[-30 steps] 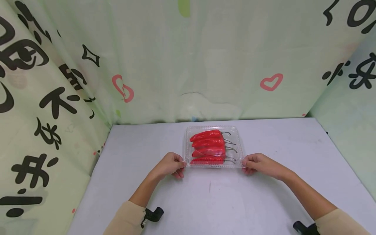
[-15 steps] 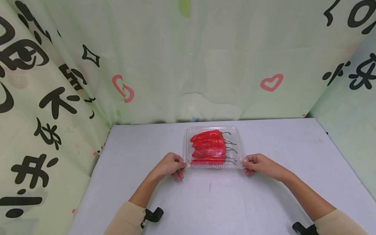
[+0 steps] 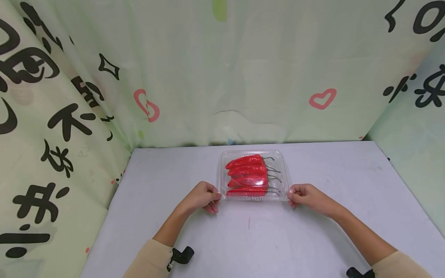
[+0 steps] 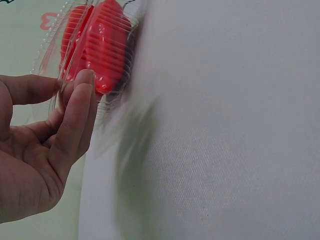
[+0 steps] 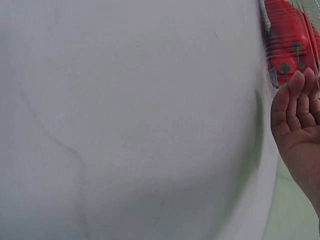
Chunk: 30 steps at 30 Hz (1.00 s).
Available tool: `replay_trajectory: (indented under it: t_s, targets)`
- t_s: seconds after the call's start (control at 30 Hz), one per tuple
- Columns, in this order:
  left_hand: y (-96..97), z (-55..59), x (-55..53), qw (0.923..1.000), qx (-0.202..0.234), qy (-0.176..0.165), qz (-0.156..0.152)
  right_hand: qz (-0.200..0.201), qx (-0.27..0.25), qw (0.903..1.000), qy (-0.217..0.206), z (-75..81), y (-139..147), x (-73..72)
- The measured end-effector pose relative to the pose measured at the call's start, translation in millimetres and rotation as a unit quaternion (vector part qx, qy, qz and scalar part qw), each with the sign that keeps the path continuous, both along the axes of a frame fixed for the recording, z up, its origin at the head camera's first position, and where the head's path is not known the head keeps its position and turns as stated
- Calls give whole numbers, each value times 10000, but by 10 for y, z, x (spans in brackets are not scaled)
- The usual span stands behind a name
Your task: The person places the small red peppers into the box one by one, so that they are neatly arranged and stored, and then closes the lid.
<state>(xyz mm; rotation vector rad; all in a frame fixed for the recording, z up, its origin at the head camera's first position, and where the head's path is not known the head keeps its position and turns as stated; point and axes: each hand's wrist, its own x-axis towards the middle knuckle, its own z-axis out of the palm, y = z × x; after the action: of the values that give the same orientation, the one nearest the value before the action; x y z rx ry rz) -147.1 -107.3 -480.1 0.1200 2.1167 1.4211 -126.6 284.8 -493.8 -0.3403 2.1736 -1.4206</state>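
A clear plastic clamshell box (image 3: 284, 173) lies near the far edge of the white table, with several red peppers (image 3: 247, 170) side by side in it, their stems to the right. My left hand (image 3: 203, 197) pinches the box's near left corner between thumb and index finger; in the left wrist view that hand (image 4: 50, 135) grips the thin rim while its other fingers curl below. At the near right corner my right hand (image 3: 306, 197) pinches the rim likewise. The right wrist view shows the right hand's fingers (image 5: 295, 102) beside the ribbed side of the box; the thumb is hidden there.
The white table (image 3: 250, 243) is bounded at the back by a pale green curtain (image 3: 264, 77) with black characters and pink hearts. More curtain hangs along the left and right sides. Each wrist carries a black camera mount (image 3: 182, 255).
My right hand's loose fingers have drawn slightly closer under the corner. The whole view has shifted by a few pixels; the box and the left hand look otherwise unchanged.
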Motion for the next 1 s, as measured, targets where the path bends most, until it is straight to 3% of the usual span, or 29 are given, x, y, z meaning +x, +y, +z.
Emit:
replay_trajectory:
  t_s: [0.33,1.0]
  targets:
    - [1,-14,-6,10000,4,-33,-18,-22,-242,9997,53,-38,12,25]
    - [-25,6,-28,9996,207,-15,-178,-267,-414,9976,-497,-43,-20,26]
